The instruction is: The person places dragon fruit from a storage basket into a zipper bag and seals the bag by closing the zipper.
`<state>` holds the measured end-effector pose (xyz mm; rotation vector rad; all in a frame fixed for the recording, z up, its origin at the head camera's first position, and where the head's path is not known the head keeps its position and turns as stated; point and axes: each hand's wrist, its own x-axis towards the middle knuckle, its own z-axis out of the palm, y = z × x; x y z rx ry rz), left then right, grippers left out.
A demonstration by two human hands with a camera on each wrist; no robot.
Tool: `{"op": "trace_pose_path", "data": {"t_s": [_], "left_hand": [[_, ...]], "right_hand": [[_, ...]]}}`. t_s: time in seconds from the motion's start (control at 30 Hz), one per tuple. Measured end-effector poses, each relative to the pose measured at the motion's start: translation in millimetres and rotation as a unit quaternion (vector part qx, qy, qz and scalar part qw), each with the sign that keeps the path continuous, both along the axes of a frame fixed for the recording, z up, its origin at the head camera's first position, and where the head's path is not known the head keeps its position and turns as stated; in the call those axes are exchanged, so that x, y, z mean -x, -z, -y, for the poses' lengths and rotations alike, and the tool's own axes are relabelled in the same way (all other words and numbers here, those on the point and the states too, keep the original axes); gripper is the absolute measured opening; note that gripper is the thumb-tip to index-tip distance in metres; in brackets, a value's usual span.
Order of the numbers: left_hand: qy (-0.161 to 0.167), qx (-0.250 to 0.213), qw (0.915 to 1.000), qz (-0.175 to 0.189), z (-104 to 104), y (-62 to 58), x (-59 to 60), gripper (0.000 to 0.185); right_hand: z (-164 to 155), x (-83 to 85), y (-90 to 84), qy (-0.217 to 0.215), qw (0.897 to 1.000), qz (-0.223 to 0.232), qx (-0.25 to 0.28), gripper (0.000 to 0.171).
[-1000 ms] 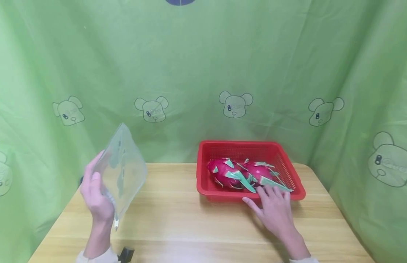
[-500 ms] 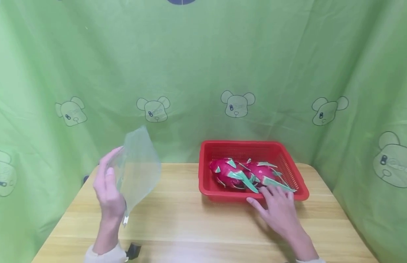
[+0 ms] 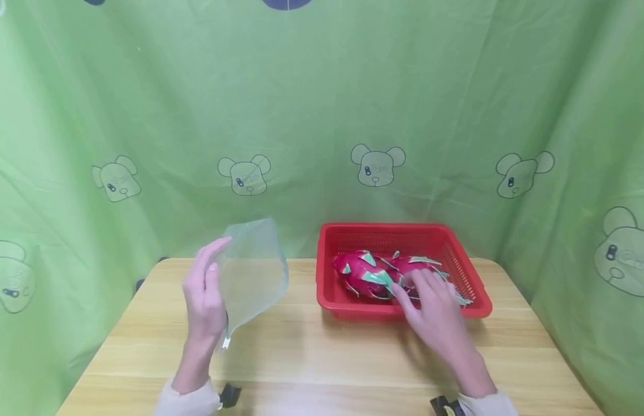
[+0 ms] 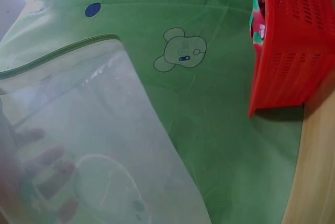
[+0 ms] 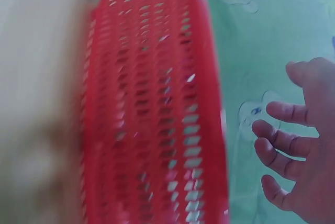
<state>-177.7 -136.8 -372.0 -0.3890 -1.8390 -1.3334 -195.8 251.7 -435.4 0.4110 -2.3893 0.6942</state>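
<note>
Your left hand (image 3: 204, 300) grips a clear bag (image 3: 251, 277), fingers curled round its edge, holding it upright above the table (image 3: 311, 358), just left of the red basket (image 3: 353, 309). Your right hand (image 3: 431, 315) reaches over the basket's near rim with fingers spread and loose, holding nothing, fingertips at the right one of two dragon fruits (image 3: 361, 273) lying side by side in the basket.
</note>
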Motion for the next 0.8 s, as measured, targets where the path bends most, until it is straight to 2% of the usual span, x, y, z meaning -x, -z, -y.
{"op": "trace_pose_path", "data": {"t_s": [0.13, 0.23, 0.3, 0.4, 0.47, 0.5, 0.6, 0.8], "left_hand": [[0.004, 0.008, 0.9999, 0.006, -6.0, 3.1, 3.4, 0.041], [0.007, 0.015, 0.9998, 0.007, -10.3, 5.6, 5.8, 0.040], [0.009, 0.018, 0.9997, 0.010, -13.7, 7.2, 6.6, 0.039], [0.009, 0.028, 0.9993, 0.021, -16.3, 8.8, 6.2, 0.038], [0.011, 0.035, 0.9988, 0.032, -18.5, 9.9, 5.1, 0.039], [0.012, 0.039, 0.9984, 0.038, -19.7, 10.3, 4.4, 0.040], [0.017, 0.051, 0.9972, 0.052, -23.1, 12.6, 4.1, 0.043], [0.023, 0.056, 0.9958, 0.069, -25.2, 17.6, 4.0, 0.042]], "right_hand": [[28.8, 0.6, -14.6, -0.049, 0.998, 0.010, 0.040, 0.023], [59.4, -0.9, -21.5, -0.105, 0.988, 0.063, 0.096, 0.028], [80.5, -1.8, -25.7, -0.150, 0.971, 0.116, 0.144, 0.031], [111.2, -1.0, -32.5, -0.202, 0.938, 0.189, 0.209, 0.038], [127.8, 0.7, -36.6, -0.219, 0.920, 0.224, 0.237, 0.043], [135.0, 1.8, -38.3, -0.221, 0.914, 0.235, 0.245, 0.046], [151.6, 6.0, -42.2, -0.214, 0.909, 0.255, 0.252, 0.046], [169.1, 13.1, -43.7, -0.197, 0.916, 0.243, 0.252, 0.014]]}}
